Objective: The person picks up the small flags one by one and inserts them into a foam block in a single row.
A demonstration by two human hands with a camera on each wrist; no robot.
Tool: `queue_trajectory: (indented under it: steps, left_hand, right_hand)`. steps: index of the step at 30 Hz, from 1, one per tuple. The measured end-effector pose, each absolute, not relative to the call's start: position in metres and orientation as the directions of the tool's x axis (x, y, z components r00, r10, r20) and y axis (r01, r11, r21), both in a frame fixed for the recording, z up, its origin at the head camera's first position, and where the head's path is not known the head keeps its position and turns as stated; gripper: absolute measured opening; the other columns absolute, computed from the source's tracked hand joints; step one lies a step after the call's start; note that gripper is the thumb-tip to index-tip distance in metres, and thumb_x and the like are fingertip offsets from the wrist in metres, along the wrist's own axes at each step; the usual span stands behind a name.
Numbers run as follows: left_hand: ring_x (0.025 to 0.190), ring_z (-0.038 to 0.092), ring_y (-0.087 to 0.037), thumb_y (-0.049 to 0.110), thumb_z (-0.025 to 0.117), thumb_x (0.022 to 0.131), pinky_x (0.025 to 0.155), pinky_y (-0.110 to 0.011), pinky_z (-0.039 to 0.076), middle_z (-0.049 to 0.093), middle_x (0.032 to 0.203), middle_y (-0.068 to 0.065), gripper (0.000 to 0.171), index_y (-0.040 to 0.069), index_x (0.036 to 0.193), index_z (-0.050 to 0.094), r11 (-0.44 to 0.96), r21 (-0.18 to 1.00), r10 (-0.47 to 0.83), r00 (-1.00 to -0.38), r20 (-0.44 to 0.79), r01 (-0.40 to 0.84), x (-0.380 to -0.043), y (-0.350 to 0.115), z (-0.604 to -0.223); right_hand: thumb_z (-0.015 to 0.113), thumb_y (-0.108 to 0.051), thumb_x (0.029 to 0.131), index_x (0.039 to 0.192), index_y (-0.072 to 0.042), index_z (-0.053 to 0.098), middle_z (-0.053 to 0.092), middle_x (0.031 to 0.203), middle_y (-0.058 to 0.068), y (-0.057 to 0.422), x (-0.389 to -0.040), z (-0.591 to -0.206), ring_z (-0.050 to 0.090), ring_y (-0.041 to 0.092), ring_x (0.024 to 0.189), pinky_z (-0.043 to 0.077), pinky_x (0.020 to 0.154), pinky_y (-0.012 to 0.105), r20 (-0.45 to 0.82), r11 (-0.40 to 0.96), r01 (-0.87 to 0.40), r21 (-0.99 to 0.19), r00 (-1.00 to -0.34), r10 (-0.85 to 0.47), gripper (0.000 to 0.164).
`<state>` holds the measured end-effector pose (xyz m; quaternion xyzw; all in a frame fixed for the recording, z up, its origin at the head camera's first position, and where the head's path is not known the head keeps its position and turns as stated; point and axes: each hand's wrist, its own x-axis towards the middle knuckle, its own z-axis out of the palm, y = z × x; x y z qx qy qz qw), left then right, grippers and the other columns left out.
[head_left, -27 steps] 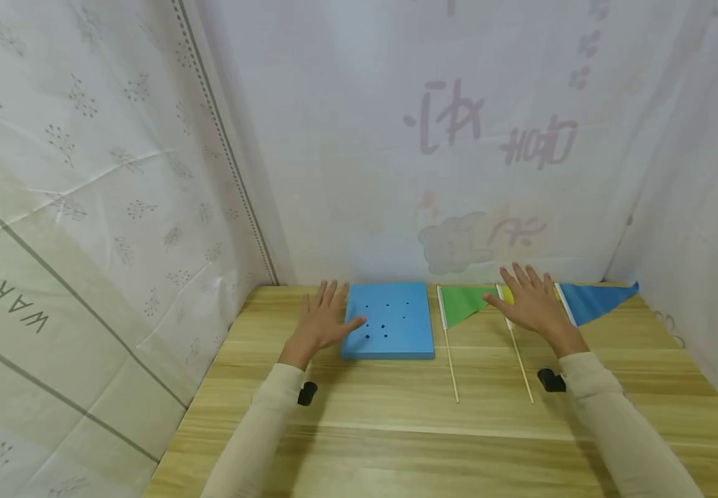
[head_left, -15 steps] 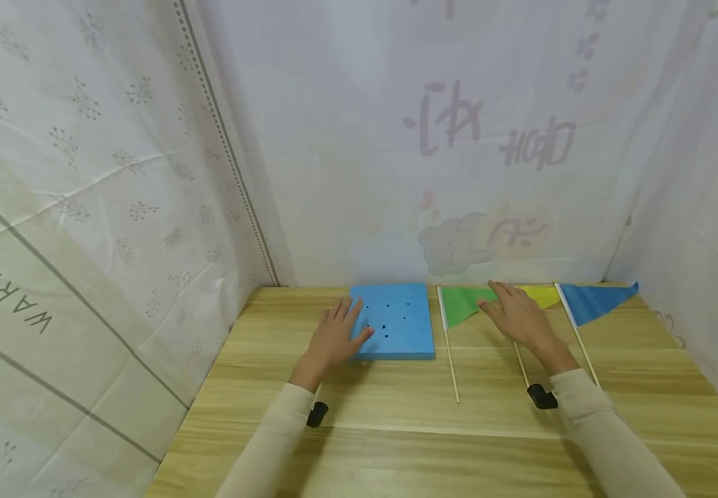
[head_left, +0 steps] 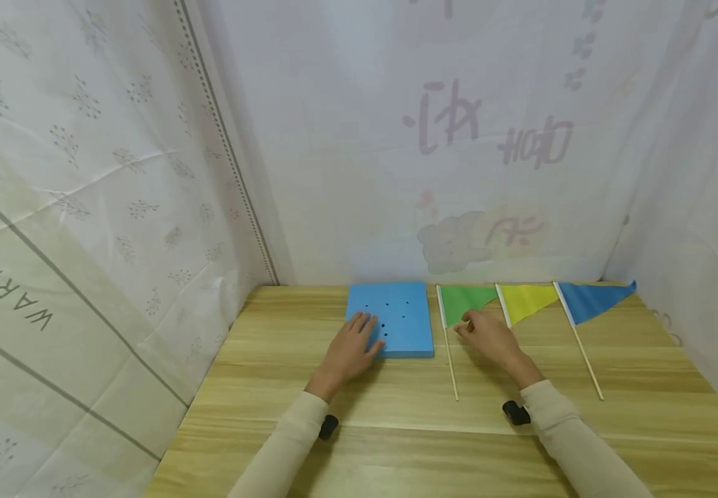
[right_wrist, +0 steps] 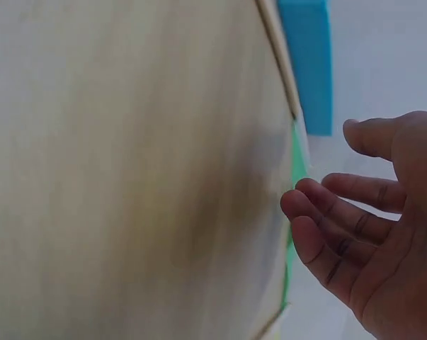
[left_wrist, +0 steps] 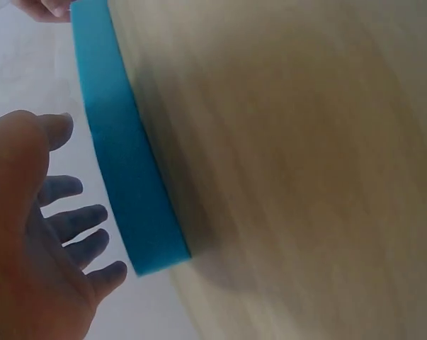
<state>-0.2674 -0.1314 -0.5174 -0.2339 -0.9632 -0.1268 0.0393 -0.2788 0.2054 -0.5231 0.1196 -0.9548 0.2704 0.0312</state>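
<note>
A flat blue block (head_left: 411,335) with several small holes in its top lies at the back of the table. My left hand (head_left: 348,351) hovers over its lower-left corner; in the left wrist view the spread fingers (left_wrist: 78,221) hold nothing. To the right lie a green pennant flag (head_left: 463,304), a yellow one (head_left: 526,301) and a blue one (head_left: 592,300), each on a thin wooden stick. My right hand (head_left: 491,340) is close beside the green flag's stick (head_left: 451,366), fingers loosely bent with nothing between them. It hides most of the yellow flag's stick.
The wooden table (head_left: 396,460) reaches back to a pale printed curtain (head_left: 346,173). More curtain (head_left: 104,207) hangs along the left and right sides. A small black device (head_left: 516,413) is at each wrist.
My left hand has moved right and nearer, further over the block. The right hand has come left and down from the yellow flag towards the green flag's stick, its fingers bending.
</note>
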Motion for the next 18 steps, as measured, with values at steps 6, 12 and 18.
queue_trajectory:
  steps: [6,12,18]
  left_hand:
    - [0.164,0.024,-0.039,0.048,0.049,0.113,0.132,-0.060,0.023,0.030,0.175,-0.018,0.067,0.009,0.167,0.038,0.855,0.277,0.435,-0.897,0.078,0.438,-0.267,-0.129,-0.525]
    - [0.166,0.018,-0.036,0.053,0.045,0.113,0.134,-0.059,0.017,0.023,0.178,-0.014,0.068,0.015,0.169,0.035,0.861,0.270,0.434,-0.900,0.050,0.430,-0.270,-0.130,-0.531]
    - [0.166,0.018,-0.036,0.054,0.042,0.114,0.134,-0.060,0.017,0.022,0.178,-0.014,0.067,0.017,0.169,0.036,0.858,0.256,0.446,-0.893,0.063,0.446,-0.272,-0.130,-0.536]
  right_hand:
    - [0.065,-0.029,0.108,0.091,-0.003,0.064,0.057,0.076,0.006,0.192,-0.278,-0.530,0.048,0.017,0.066,0.039,0.061,0.032,0.105,0.832,-0.225,-0.508,-0.974,-0.199,0.031]
    - [0.066,-0.034,0.107,0.077,-0.009,0.060,0.051,0.066,-0.001,0.181,-0.280,-0.535,0.041,0.013,0.058,0.034,0.053,0.028,0.065,0.836,-0.179,-0.518,-0.983,-0.171,0.039]
    - [0.070,-0.030,0.104,0.065,-0.016,0.045,0.034,0.059,-0.006,0.177,-0.281,-0.536,0.028,0.010,0.053,0.024,0.049,0.027,0.032,0.852,-0.147,-0.502,-0.988,-0.152,0.048]
